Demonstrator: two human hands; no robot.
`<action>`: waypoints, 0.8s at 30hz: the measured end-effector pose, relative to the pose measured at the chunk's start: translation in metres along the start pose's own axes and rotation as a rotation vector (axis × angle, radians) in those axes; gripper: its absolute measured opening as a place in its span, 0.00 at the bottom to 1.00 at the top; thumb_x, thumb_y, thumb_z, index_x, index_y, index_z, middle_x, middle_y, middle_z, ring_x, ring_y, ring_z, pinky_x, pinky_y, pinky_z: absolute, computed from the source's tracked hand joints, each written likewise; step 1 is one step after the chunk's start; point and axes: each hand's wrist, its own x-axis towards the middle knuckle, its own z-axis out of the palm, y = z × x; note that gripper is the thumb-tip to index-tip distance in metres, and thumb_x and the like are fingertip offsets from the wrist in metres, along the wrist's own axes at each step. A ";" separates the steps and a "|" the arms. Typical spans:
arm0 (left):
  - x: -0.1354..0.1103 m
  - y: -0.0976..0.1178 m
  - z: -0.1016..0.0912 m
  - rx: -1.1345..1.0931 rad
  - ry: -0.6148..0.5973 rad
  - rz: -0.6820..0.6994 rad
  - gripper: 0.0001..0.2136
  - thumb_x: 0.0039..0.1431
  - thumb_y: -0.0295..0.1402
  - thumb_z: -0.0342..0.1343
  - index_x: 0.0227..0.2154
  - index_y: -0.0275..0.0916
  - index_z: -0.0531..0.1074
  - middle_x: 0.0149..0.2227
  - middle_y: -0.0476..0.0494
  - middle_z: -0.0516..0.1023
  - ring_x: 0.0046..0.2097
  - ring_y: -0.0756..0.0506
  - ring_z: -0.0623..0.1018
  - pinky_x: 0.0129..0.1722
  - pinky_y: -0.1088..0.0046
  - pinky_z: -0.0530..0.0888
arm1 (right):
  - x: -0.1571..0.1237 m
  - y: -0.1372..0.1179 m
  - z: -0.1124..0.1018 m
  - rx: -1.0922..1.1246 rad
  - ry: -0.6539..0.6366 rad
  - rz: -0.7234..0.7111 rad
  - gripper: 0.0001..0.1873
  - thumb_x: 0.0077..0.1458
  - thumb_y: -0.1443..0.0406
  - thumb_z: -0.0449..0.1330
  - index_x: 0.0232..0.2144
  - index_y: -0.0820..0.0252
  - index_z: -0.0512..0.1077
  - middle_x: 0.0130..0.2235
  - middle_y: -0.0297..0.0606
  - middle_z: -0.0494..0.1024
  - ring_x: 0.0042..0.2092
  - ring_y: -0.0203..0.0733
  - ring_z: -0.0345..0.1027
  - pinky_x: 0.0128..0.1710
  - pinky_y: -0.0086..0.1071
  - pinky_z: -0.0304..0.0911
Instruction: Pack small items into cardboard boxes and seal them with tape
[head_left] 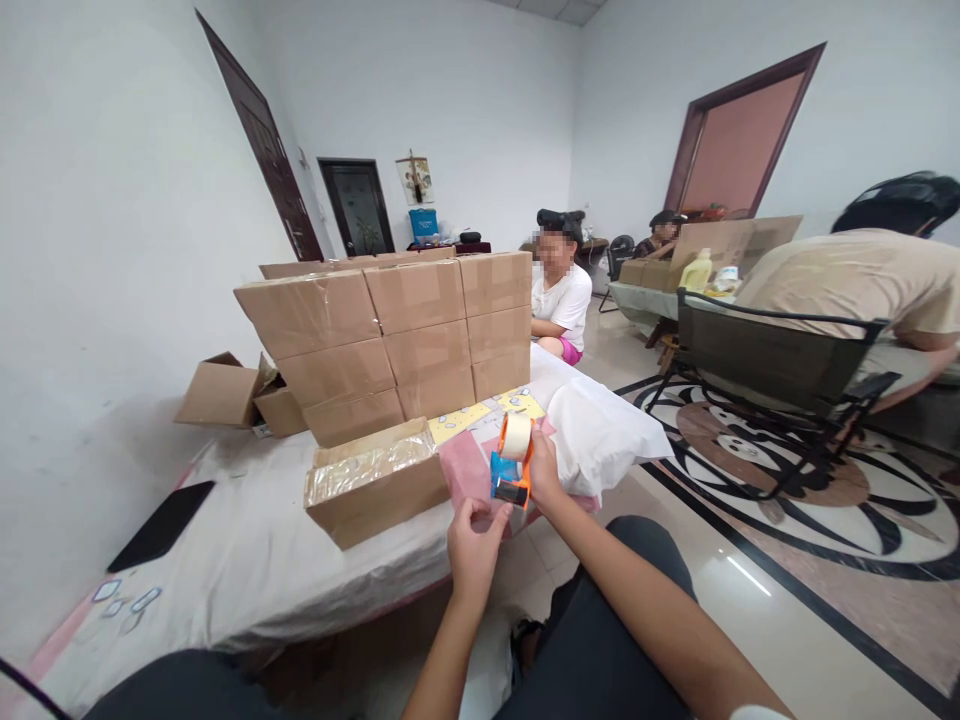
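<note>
My right hand (pixel 544 470) grips an orange and blue tape dispenser (pixel 512 463) with a roll of pale tape, held upright just off the table's near edge. My left hand (pixel 474 545) is closed in a pinch right below the dispenser's blade end; what the fingers hold is too small to make out. A taped cardboard box (pixel 373 482) lies on the table just left of both hands, its top shiny with clear tape.
A stack of sealed cardboard boxes (pixel 397 335) stands behind on the cloth-covered table (pixel 247 560). Open boxes (pixel 232 395) sit at the far left, a black phone (pixel 161 525) lies near the wall. A white bag (pixel 600 430), seated people and a folding chair (pixel 765 370) are to the right.
</note>
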 end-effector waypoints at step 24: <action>0.006 -0.003 -0.002 -0.031 -0.027 0.079 0.15 0.47 0.48 0.66 0.29 0.42 0.73 0.35 0.44 0.77 0.43 0.40 0.76 0.47 0.63 0.71 | -0.008 -0.013 0.006 0.071 -0.065 0.006 0.26 0.49 0.42 0.64 0.30 0.60 0.74 0.28 0.33 0.78 0.30 0.39 0.70 0.30 0.30 0.65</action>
